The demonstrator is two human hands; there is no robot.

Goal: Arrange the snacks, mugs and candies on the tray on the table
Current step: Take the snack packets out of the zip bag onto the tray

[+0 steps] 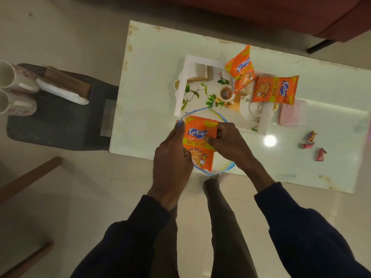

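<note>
An orange Kurkure snack packet sits inside a clear zip bag with a blue rim, held above the table's near edge. My left hand grips the bag's left side. My right hand pinches the packet's right edge. Two more orange packets lie on the white printed tray in the table's middle. Three wrapped candies lie on the table at the right. Two floral mugs stand on a dark stool at the far left.
The white glossy table has worn edges. A pink lidded box sits right of the tray. The dark stool also holds folded cloth and a brown case. A red sofa is beyond the table. My legs stand below.
</note>
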